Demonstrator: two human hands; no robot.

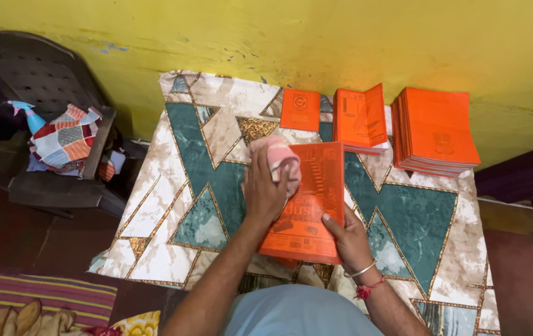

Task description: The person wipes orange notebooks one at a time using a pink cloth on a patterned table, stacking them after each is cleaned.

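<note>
An orange booklet [307,202] lies flat on the desk [173,205], which is covered by a cloth patterned in teal, cream and gold triangles. The booklet's long axis runs from the person's body toward the yellow wall [341,43], leaning slightly rightward at the far end; its near short edge points at the person.

The left hand [265,190] rests on the booklet's left half, its fingers [260,163] curled over a pink and cream cloth [281,160] pressed against the booklet's upper left part. The cloth sits under and just beyond the fingertips, and the booklet's cover spreads out to the right of them. The right hand [349,239] holds the booklet's near right corner: the thumb lies on top of the cover, while the other fingers are tucked at the edge, so how far they close underneath cannot be told. A pale bangle and a red thread circle that wrist.

Beyond the booklet, close to the wall, are a small orange booklet [300,109], then a short pile of orange booklets [360,118] to its right, then a taller orange stack [436,130] further right. Well to the left of the booklet, off the desk, a dark plastic chair [30,81] carries a patchwork cloth [64,140] and a blue spray bottle [30,115].
</note>
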